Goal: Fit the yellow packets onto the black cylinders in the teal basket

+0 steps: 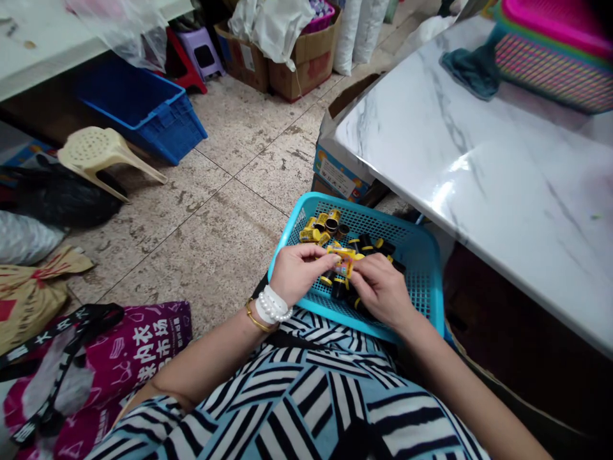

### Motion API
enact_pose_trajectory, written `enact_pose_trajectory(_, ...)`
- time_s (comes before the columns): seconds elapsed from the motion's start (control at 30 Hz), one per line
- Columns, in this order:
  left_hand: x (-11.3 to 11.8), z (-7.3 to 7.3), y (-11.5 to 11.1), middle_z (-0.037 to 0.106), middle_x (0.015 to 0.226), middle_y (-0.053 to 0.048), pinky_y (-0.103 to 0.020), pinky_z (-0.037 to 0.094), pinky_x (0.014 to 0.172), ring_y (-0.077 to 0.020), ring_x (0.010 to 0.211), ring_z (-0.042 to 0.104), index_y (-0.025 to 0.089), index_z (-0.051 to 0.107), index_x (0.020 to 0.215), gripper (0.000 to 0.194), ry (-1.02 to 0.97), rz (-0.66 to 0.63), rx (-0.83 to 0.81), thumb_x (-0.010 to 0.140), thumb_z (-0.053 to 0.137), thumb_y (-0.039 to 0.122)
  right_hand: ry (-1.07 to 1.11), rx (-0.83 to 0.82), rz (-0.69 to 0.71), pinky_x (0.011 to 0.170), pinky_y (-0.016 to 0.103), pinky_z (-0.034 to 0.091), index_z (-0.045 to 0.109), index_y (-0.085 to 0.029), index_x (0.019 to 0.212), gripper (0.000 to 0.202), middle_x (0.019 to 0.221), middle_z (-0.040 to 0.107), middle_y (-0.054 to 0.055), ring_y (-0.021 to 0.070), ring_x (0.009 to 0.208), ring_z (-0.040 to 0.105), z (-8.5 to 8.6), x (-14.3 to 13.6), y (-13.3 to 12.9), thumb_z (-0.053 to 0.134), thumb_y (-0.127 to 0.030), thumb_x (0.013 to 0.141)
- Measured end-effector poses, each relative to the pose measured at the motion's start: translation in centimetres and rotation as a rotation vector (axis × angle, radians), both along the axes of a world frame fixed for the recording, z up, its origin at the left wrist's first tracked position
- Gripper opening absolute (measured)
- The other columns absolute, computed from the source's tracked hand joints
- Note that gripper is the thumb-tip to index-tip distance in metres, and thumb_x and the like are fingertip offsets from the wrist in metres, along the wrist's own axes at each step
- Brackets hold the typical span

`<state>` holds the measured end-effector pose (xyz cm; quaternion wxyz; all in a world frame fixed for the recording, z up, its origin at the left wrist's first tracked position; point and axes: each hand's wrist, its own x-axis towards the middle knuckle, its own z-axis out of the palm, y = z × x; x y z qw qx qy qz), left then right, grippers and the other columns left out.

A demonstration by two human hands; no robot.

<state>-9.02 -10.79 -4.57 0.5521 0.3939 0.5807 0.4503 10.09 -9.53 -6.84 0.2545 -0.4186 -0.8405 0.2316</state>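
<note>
A light-blue plastic basket rests on my lap, holding several small yellow pieces on its left side and several black pieces with yellow rims toward the middle. Over it, my left hand, with a pearl bracelet and a gold bangle at the wrist, pinches a small yellow piece between thumb and fingers. From the other side my right hand grips the same piece. Its exact shape is partly hidden by my fingertips.
A white marbled table stands to the right, its edge close to the basket. On the floor are a cardboard box, a blue crate, a cream stool and a purple bag at the left.
</note>
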Motion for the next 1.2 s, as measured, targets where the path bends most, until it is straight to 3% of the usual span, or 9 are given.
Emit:
enact_pose_trajectory(0.13,-0.9,-0.1,0.1,0.050,0.043,0.007,-0.017,0.028,0.040,-0.0044,0.037,0.040,0.016,0.062,0.069,0.022,-0.085,0.032,-0.081,0.075,0.073,0.034,-0.533,0.129,0.197,0.079,0.041,0.045,0.072,-0.014,0.080,0.019,0.085,0.067,0.012,0.0276,0.088,0.054,-0.9,-0.8,0.2,0.063,-0.029,0.089)
enact_pose_trajectory(0.27,-1.1,-0.2,-0.1,0.054,0.041,0.006,-0.015,0.020,0.036,-0.0043,0.031,0.038,0.018,0.052,0.071,0.026,-0.209,0.065,-0.182,0.076,0.070,0.036,-0.706,0.131,0.321,0.078,0.040,0.042,0.070,-0.016,0.076,0.018,0.087,0.064,0.011,0.0276,0.090,0.052,-1.6,-1.6,-0.4,0.063,-0.026,0.089)
enact_pose_trajectory(0.43,-1.5,-0.6,0.1,0.054,0.040,0.005,-0.015,0.014,0.034,-0.0038,0.028,0.036,0.017,0.058,0.083,0.022,-0.318,0.012,-0.308,0.079,0.068,0.036,-0.732,0.040,0.281,0.086,0.040,0.040,0.067,-0.013,0.091,0.023,0.087,0.067,0.012,0.0294,0.096,0.051,-1.7,-1.7,-0.5,0.071,-0.033,0.082)
enact_pose_trajectory(0.63,-1.5,-1.8,0.3,0.058,0.050,0.002,-0.015,0.015,0.034,-0.0015,0.033,0.038,0.012,0.067,0.082,0.023,-0.425,-0.018,-0.331,0.075,0.073,0.033,-0.623,-0.088,0.323,0.087,0.041,0.040,0.069,-0.016,0.092,0.019,0.089,0.068,0.009,0.0291,0.099,0.052,-0.8,-1.5,-0.2,0.073,-0.029,0.078)
enact_pose_trajectory(0.73,-1.4,-2.0,0.3,0.062,0.057,0.000,-0.014,0.014,0.034,0.0002,0.035,0.038,0.010,0.067,0.079,0.021,-0.511,-0.001,-0.349,0.074,0.074,0.029,-0.530,-0.165,0.354,0.093,0.041,0.040,0.071,-0.017,0.091,0.013,0.092,0.068,0.009,0.0283,0.105,0.051,-0.8,-0.6,0.1,0.071,-0.021,0.079)
enact_pose_trajectory(0.97,-1.4,-1.7,0.8,0.060,0.062,0.002,-0.013,0.011,0.032,0.0019,0.034,0.032,0.010,0.064,0.077,0.016,-0.716,0.019,-0.409,0.073,0.073,0.021,-0.399,-0.258,0.389,0.095,0.041,0.041,0.066,-0.018,0.095,0.028,0.100,0.068,0.007,0.0259,0.110,0.054,-1.2,0.8,0.8,0.061,-0.001,0.073)
enact_pose_trajectory(1.1,-1.4,-1.7,1.0,0.058,0.060,0.003,-0.012,0.012,0.032,0.0018,0.034,0.033,0.010,0.061,0.072,0.016,-0.767,0.012,-0.431,0.071,0.074,0.019,-0.394,-0.246,0.342,0.093,0.044,0.044,0.063,-0.017,0.088,0.018,0.103,0.068,0.011,0.0268,0.105,0.057,-0.7,1.1,0.8,0.064,-0.006,0.074)
enact_pose_trajectory(1.2,-1.2,-1.9,1.0,0.060,0.064,0.002,-0.012,0.012,0.032,0.0019,0.035,0.033,0.011,0.060,0.074,0.016,-0.763,0.025,-0.436,0.072,0.074,0.018,-0.213,-0.257,0.248,0.097,0.047,0.043,0.064,-0.019,0.096,0.020,0.106,0.068,0.010,0.0276,0.110,0.057,0.2,1.9,0.8,0.069,-0.015,0.077)
